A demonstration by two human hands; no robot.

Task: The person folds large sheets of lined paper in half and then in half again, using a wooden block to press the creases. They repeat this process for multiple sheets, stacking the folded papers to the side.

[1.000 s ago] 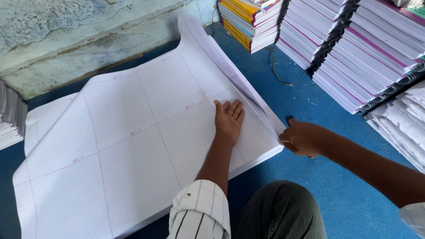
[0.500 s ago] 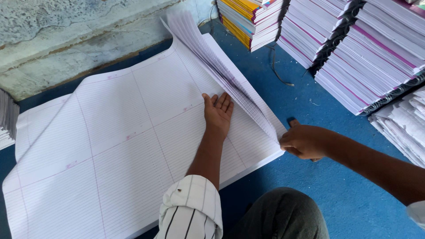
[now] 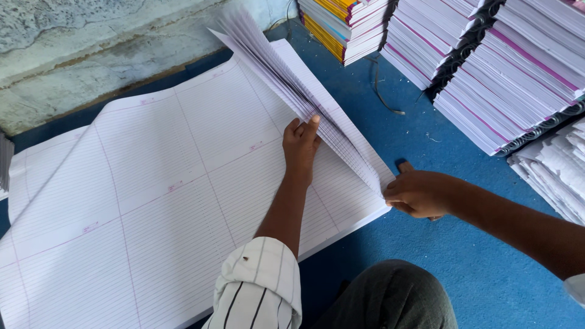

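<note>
Fingers (image 3: 309, 125) of the left hand (image 3: 300, 145) are held straight and close together, pressed flat against the underside of a lifted sheaf of sheets (image 3: 286, 76), so that nothing is gripped but the paper is propped up. Those of the right hand (image 3: 419, 194) are curled narrowly around the near corner of the same sheaf, where the edges are pinched together; the thumb is seen raised just behind them.

A large stack of ruled paper (image 3: 152, 201) is spread on the blue floor (image 3: 463, 244), directly ahead of the person and filling most of the left side of the view. Its top sheet is seen to be white with fine grey ruling, divided into rectangular panels by thin pink lines, with small pink marks at several crossings. Along the right edge, the raised sheets are fanned apart, tilted up and away toward the far wall, while the rest of the stack lies flat. A gentle curl is visible at the far left of the stack.

A striped white sleeve (image 3: 259, 283) is rolled on the left forearm, and a grey-clad knee (image 3: 390, 298) is seen at the bottom edge. Beyond the stack, a rough concrete wall (image 3: 91, 55) is seen. To the right, piles of bound notebooks (image 3: 518, 79) are stacked, well apart from the hands, some with yellow and pink edges. A loose dark cord (image 3: 384, 91) lies on the floor between them and the paper.
</note>
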